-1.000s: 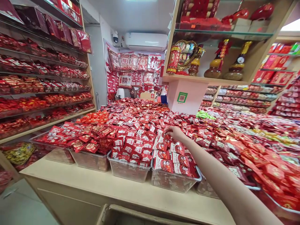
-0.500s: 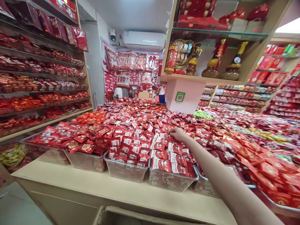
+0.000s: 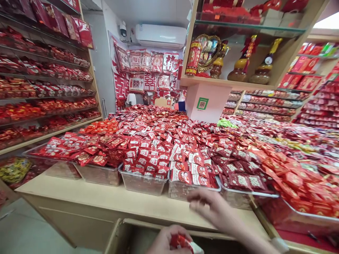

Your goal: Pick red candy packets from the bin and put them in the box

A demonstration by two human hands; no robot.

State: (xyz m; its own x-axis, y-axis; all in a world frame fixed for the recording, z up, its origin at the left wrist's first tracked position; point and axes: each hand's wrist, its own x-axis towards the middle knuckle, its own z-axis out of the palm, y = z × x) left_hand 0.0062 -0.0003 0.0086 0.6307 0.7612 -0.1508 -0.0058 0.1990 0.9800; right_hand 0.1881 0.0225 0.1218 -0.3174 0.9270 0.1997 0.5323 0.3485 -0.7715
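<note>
At the bottom of the view, my left hand (image 3: 166, 240) is closed around a red-and-white candy packet (image 3: 186, 244), above an open cardboard box (image 3: 119, 234). My right hand (image 3: 213, 208) hangs over the counter's front edge, somewhat blurred, its fingers loosely bent and apart with nothing visible in them. Just behind it stands a clear plastic bin (image 3: 176, 190) heaped with red-and-white packets (image 3: 198, 170). To the left, another clear bin (image 3: 144, 183) holds similar red packets; dark red packets (image 3: 239, 180) fill the one to the right.
The beige counter (image 3: 92, 192) runs in front of the bins. A wooden display cabinet (image 3: 230, 84) with bottles overhangs the heaps. Packet-filled shelves (image 3: 47, 95) line the left wall. Orange-red packets (image 3: 299, 185) are piled at the right.
My right hand has drawn back from the packet pile, toward me and down to the counter's front edge. My left hand has come into view with a packet. The view has shifted slightly.
</note>
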